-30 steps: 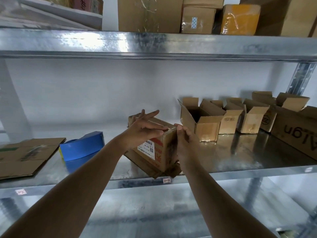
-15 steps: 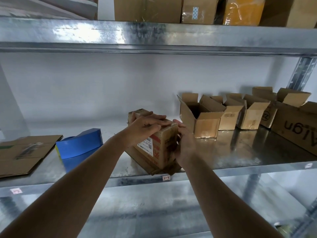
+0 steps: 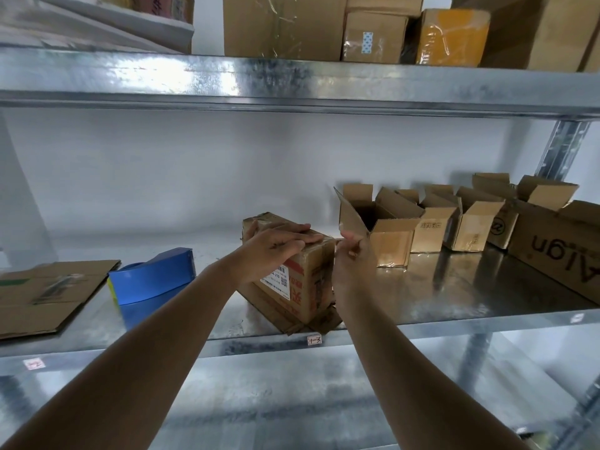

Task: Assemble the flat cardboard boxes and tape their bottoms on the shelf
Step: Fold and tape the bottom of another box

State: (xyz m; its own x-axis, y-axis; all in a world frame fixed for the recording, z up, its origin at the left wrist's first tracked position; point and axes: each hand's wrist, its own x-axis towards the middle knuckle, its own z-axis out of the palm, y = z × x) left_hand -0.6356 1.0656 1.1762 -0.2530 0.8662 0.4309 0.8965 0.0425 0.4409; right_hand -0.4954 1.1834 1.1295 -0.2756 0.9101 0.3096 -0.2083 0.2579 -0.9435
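The cardboard box being worked on stands near the front edge of the metal shelf, at about six o'clock from the shelf's middle, turned so one vertical corner faces the person. Its long axis runs back toward eleven o'clock, away from the front lip. Its closed side faces up with a shiny strip of clear tape along the top seam, and its loose flaps splay flat beneath it on the steel. The near-left face carries a white printed label and red characters; the card is brown, creased and scuffed.

The left hand lies flat on the box top, fingers straight and together, pressing down and pointing toward three o'clock. The right hand is at the box's right top corner, fingers loosely curled with fingertips near the tape end; whether it pinches anything cannot be told.

At nine o'clock from the box sits one blue tape dispenser, smooth plastic with a toothed edge. Further toward nine lies one flat cardboard sheet. From two to three o'clock stand three small open boxes with flaps up, then two larger printed boxes at the far right. The shelf is galvanised, mottled and reflective.
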